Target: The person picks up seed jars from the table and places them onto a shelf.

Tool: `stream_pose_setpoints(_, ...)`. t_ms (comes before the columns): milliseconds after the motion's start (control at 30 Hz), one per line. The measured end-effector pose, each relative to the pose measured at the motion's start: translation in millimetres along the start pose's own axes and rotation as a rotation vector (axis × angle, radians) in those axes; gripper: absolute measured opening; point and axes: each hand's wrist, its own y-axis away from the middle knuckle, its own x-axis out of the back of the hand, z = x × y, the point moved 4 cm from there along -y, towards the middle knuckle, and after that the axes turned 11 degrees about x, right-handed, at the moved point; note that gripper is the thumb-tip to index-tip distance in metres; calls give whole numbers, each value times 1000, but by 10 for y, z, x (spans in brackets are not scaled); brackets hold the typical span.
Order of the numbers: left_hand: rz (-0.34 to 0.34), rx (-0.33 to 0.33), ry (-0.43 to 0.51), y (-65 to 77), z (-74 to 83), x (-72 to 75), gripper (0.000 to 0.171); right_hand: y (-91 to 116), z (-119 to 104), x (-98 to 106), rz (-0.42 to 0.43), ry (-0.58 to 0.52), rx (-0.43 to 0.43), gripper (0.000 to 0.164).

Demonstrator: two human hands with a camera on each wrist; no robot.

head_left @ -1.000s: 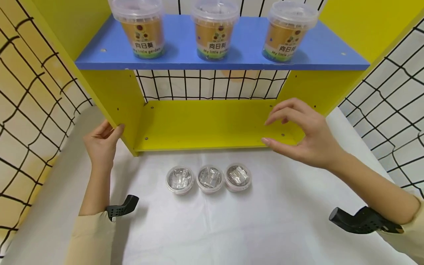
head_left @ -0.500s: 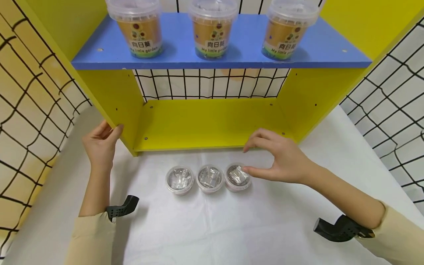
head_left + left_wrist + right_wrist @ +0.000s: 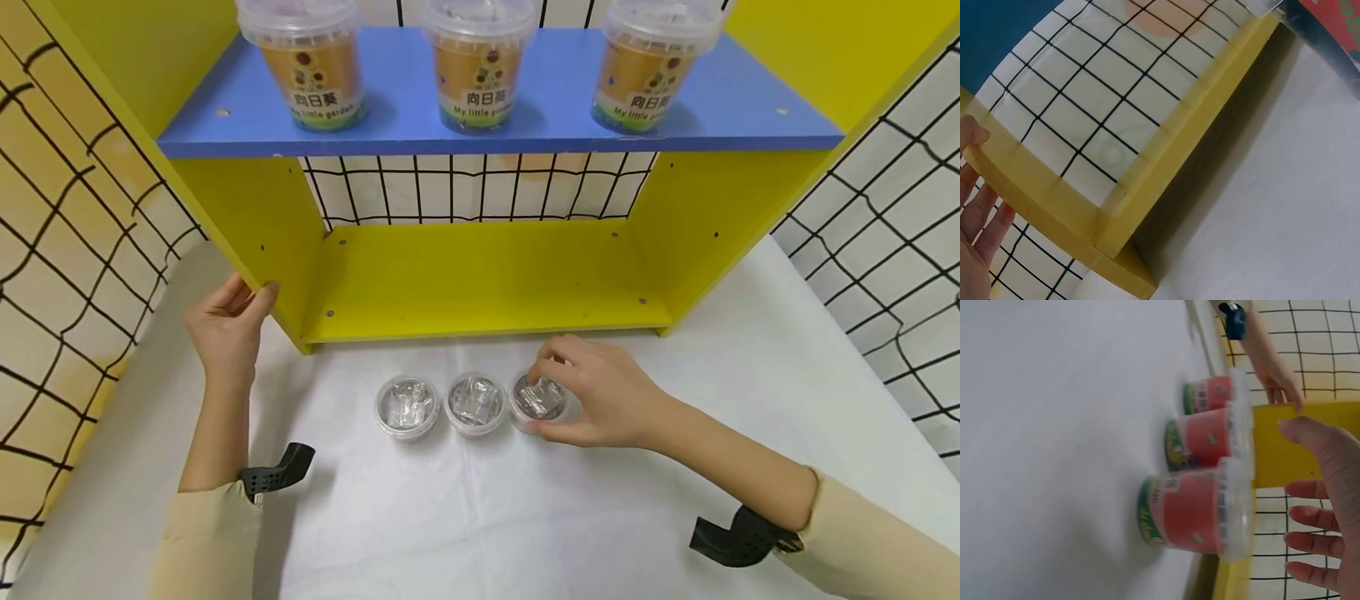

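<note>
My left hand [image 3: 228,325] grips the front edge of the yellow shelf unit's left side panel [image 3: 251,221], thumb on the inner face and fingers outside. The left wrist view has this panel [image 3: 1029,197] between thumb and fingers too. Three small lidded plastic cups stand in a row on the white cloth: a left cup [image 3: 407,408], a middle cup [image 3: 476,404] and a right cup [image 3: 538,400]. Over the right cup hovers my right hand [image 3: 603,396], thumb and fingers spread around its lid. From the right wrist, this nearest cup [image 3: 1191,509] shows a red label, and the fingers are apart from it.
On the blue shelf board [image 3: 408,143] stand three bigger lidded cups with orange labels: left [image 3: 318,79], middle [image 3: 478,79] and right [image 3: 643,83]. Below it lies the yellow bottom board [image 3: 472,279]. Black wire grid [image 3: 892,225] encloses the back and sides.
My right hand has come down and left from in front of the shelf's right side to the right cup's lid. The left hand keeps its hold on the panel.
</note>
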Motion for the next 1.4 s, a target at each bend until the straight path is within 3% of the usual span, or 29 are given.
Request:
stream_pose_setpoints(433,-12,-6,18,-2,-1,-2,40,8,-14,-198,-42,54,39,41)
stream_pose_setpoints(967,-5,20,1,-15,-4,8,41,2,102,-307,-115,13,-35,50)
stream_pose_setpoints(1400,-20,2,11,-15,-11,5,40,25,132,-411,-190,-67,-84,50)
